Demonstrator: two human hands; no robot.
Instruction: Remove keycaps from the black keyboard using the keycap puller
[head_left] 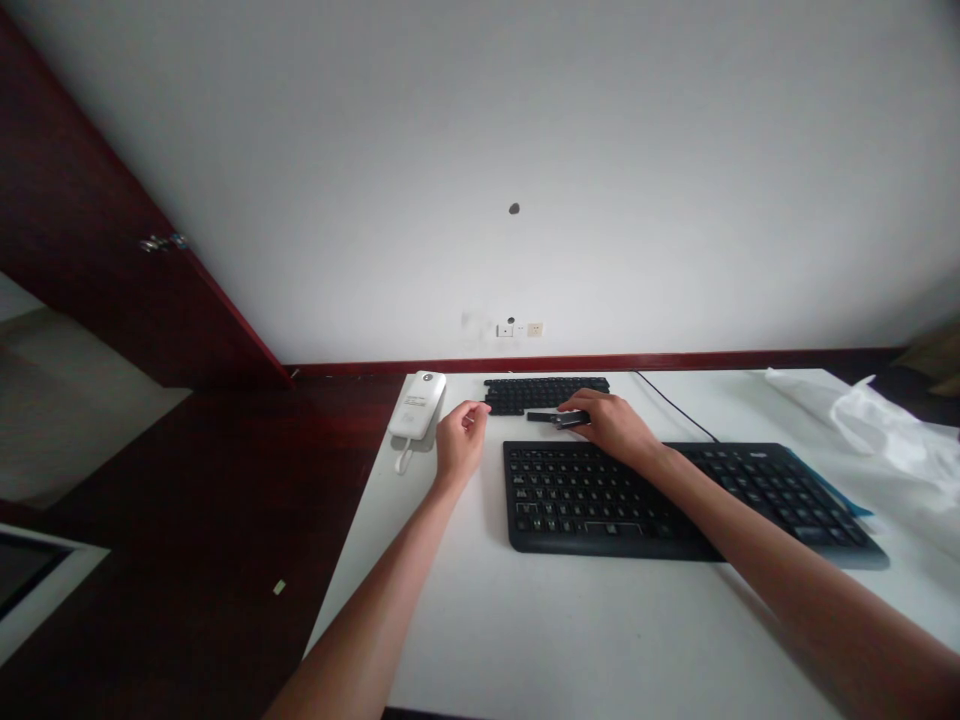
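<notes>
My right hand (611,422) grips a small dark object (568,420), perhaps a stapler, just in front of a black keyboard section with several rows of keys (544,393). A full black keyboard (600,500) lies under and in front of that hand, on the white desk (465,610). My left hand (461,442) hangs with curled fingers beside a white power bank (417,405), not touching it. A short white cable trails from the power bank.
A crumpled white plastic bag (885,425) lies at the desk's right end, and a blue sheet (840,490) pokes out beneath the keyboard. A thin black cable (675,405) runs across the desk's back. The desk meets a white wall with wall sockets (519,329). A dark red door (97,210) stands at left.
</notes>
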